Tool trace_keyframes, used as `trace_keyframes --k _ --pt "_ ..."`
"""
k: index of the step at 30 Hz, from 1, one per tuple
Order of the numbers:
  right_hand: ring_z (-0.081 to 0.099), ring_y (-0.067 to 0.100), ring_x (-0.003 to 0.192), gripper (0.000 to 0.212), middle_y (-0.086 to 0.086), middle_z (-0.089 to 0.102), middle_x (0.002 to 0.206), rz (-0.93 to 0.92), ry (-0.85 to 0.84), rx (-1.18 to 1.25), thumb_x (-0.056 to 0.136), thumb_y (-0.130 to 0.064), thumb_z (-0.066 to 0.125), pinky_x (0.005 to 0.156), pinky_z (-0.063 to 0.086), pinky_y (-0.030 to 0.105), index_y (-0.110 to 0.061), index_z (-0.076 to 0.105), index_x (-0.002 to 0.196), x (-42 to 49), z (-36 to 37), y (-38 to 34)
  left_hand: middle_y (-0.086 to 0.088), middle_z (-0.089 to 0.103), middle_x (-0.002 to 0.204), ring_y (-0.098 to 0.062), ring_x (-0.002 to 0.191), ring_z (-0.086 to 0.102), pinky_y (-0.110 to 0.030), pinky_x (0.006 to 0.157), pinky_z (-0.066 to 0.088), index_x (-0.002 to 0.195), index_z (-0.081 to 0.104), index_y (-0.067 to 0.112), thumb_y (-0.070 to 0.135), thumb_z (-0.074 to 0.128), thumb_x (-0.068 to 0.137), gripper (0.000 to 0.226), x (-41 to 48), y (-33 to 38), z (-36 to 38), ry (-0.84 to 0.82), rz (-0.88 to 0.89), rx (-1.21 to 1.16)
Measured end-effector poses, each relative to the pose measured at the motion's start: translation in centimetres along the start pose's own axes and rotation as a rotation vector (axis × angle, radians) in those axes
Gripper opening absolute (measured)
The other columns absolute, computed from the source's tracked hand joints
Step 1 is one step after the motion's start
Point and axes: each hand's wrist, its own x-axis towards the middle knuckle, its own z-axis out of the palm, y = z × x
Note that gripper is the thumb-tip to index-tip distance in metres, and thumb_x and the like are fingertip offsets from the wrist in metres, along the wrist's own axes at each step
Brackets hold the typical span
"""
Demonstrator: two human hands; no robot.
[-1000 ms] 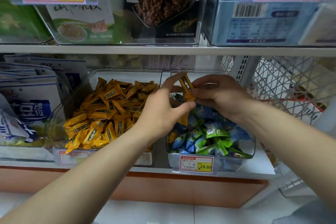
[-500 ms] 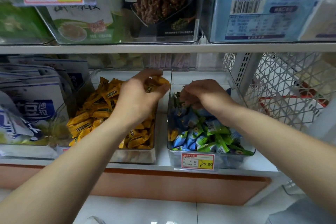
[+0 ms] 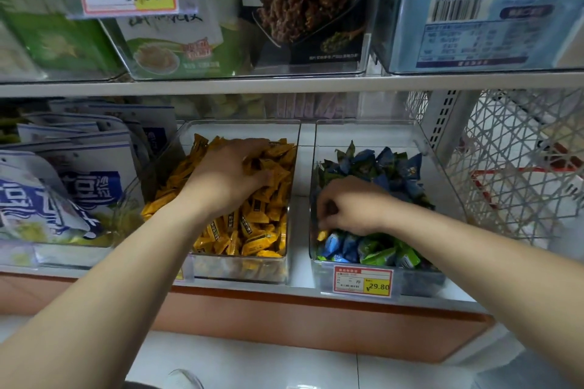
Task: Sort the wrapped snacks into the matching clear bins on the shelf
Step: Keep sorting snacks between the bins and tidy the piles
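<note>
A stray yellow snack (image 3: 323,235) lies in the wrong place, at the front left corner of the right bin (image 3: 422,281), among the blue and green snacks (image 3: 373,249); the right hand (image 3: 350,207) is right on top of it, fingers curled down toward it; the fingertips are hidden under the knuckles, so I cannot tell whether they have closed on the wrapper or only touch it.

To my eye the risk starts there; the wrappers look slick and are packed close, so a blind pinch could slip off the yellow one or lift a green one with it, and that one would then end up in the wrong heap; digging could also push the yellow piece down the clear wall and out of sight.

The left bin (image 3: 240,271) stands just beside, full of yellow snacks (image 3: 252,240); the left hand (image 3: 232,177) rests palm-down on the heap, fingers relaxed, grasping nothing; the pile sits high at the right wall, and pressing there might tip pieces over the rim into the gap on the shelf (image 3: 300,230) between the bins.

The price tag (image 3: 363,283) on the right bin's front is near the right wrist; a careless pull back might knock it.
</note>
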Motion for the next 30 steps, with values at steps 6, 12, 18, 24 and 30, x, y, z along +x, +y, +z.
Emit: trace_keyframes --k 6,12,18,24,30 --pt "0.062 -0.004 0.069 0.018 -0.016 0.067 0.073 -0.005 0.261 0.333 0.087 -0.026 0.074 0.06 0.043 0.013 -0.033 0.066 0.072 -1.7 -3.4 1.6 0.02 0.062 0.106 0.004 0.094 0.055 0.003 0.072 0.035 0.114 0.068 0.031 0.031 0.067 0.089 0.024 -1.0 2.3 0.1 0.119 0.056 -0.126" --pt "0.069 0.015 0.068 0.025 0.001 0.072 0.072 -0.157 0.518 0.996 0.092 -0.014 0.068 0.066 0.056 0.028 -0.03 0.072 0.073 -2.7 -4.1 -0.4 0.014 0.064 0.117 0.002 0.104 0.058 -0.012 0.087 0.044 0.131 0.056 0.023 0.043 0.066 0.091 0.046 -3.4 7.1 1.8 0.078 0.217 -0.292" --pt "0.071 0.025 0.077 0.009 0.004 0.076 0.086 -0.09 0.472 1.075 0.092 -0.021 0.068 0.067 0.058 0.034 -0.024 0.073 0.085 -2.5 -3.1 -0.7 0.006 0.069 0.114 -0.01 0.103 0.062 -0.029 0.088 0.052 0.128 0.061 0.024 0.037 0.066 0.092 0.039 -2.7 5.2 0.6 0.169 0.163 -0.091" --pt "0.069 0.005 0.078 0.007 -0.007 0.074 0.084 -0.048 0.37 0.715 0.089 -0.022 0.07 0.069 0.051 0.016 -0.028 0.073 0.086 -3.7 -2.9 1.9 -0.001 0.068 0.12 -0.022 0.105 0.064 -0.03 0.076 0.048 0.128 0.061 0.027 0.038 0.069 0.09 0.041 -1.6 -0.6 -0.8 0.13 -0.052 0.165" --pt "0.063 -0.004 0.085 0.012 -0.021 0.067 0.089 0.064 0.469 0.341 0.086 -0.031 0.07 0.067 0.045 0.01 -0.042 0.066 0.084 -6.5 -5.0 6.1 0.002 0.064 0.127 -0.018 0.115 0.059 -0.032 0.093 0.049 0.126 0.064 0.024 0.041 0.065 0.091 0.04 -1.3 2.0 -1.2 0.245 0.034 0.116"
